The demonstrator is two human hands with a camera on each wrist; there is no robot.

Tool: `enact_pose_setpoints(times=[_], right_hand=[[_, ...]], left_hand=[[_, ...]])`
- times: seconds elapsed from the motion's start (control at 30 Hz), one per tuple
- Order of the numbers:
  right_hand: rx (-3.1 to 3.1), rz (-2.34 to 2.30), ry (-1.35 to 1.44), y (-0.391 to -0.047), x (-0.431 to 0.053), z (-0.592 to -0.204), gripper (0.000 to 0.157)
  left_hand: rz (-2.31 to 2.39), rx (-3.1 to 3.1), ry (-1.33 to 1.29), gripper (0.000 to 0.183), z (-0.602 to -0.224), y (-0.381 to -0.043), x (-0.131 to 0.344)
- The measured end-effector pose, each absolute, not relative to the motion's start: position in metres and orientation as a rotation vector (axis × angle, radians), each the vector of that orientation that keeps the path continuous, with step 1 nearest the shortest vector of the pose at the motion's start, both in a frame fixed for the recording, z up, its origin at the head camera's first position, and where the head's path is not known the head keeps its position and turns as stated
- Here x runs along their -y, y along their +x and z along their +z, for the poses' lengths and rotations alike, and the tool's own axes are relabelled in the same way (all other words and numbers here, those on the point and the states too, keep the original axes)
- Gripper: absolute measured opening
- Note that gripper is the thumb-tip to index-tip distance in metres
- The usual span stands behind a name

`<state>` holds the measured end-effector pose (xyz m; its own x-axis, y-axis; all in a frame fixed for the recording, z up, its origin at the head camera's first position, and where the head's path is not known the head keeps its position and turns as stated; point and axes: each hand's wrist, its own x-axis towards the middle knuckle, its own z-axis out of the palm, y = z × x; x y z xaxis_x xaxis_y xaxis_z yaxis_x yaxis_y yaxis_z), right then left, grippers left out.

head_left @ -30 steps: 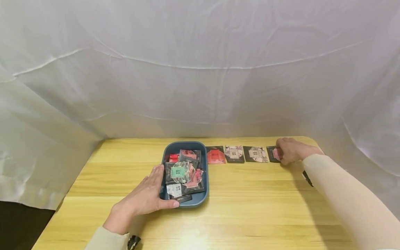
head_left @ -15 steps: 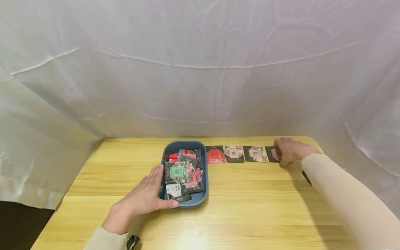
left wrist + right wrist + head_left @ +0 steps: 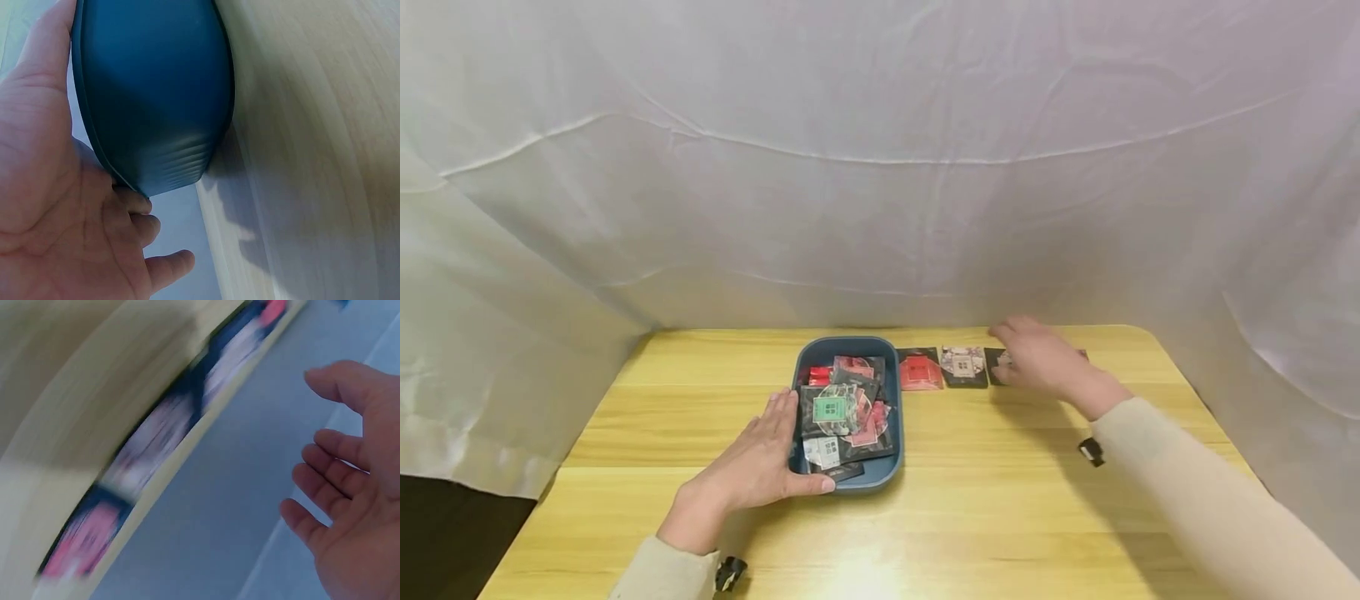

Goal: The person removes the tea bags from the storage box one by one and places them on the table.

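My left hand (image 3: 752, 458) rests against the left side of a blue tray (image 3: 891, 475), fingers along the rim and thumb over the near-left corner. Inside lies a pile of small square printed sachets, with a green-labelled sachet (image 3: 830, 409) on top. To the tray's right runs a row of flat sachets: a red sachet (image 3: 919, 369), a white floral sachet (image 3: 964, 367), a black-and-white sachet (image 3: 994, 360) and a pink-labelled sachet (image 3: 84, 540). My right hand (image 3: 1037, 360) holds nothing above the row's right part, fingers loosely extended, partly covering the last two sachets in the head view.
The wooden table (image 3: 970, 500) extends in front of the tray and row. A pale cloth (image 3: 880, 208) hangs behind the table and at both sides. The row lies close to the table's back edge.
My right hand has let go of the pink-labelled sachet at the row's right end and moved left above the row. The left hand keeps its place at the tray.
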<state>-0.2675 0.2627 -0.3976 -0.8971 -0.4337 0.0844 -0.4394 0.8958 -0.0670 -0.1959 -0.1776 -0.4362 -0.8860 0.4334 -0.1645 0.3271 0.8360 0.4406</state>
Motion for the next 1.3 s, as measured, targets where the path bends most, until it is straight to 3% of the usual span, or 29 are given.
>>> enact_pose_setpoints(times=[0.37, 0.57, 0.93, 1.3], right_hand=[[2.914, 0.295, 0.815, -0.255, -0.114, -0.408, 0.065], [2.874, 0.244, 0.884, -0.258, -0.066, -0.426, 0.068], [2.909, 0.059, 0.878, -0.254, -0.050, -0.456, 0.102], [2.960, -0.005, 0.817, -0.254, -0.049, -0.456, 0.106]], left_hand=[[0.610, -2.781, 0.622, 0.141, -0.438, -0.202, 0.175], [0.610, -2.778, 0.648, 0.139, -0.439, -0.204, 0.174], [0.626, -2.776, 0.666, 0.136, -0.438, -0.202, 0.175], [0.642, -2.778, 0.654, 0.136, -0.441, -0.200, 0.172]])
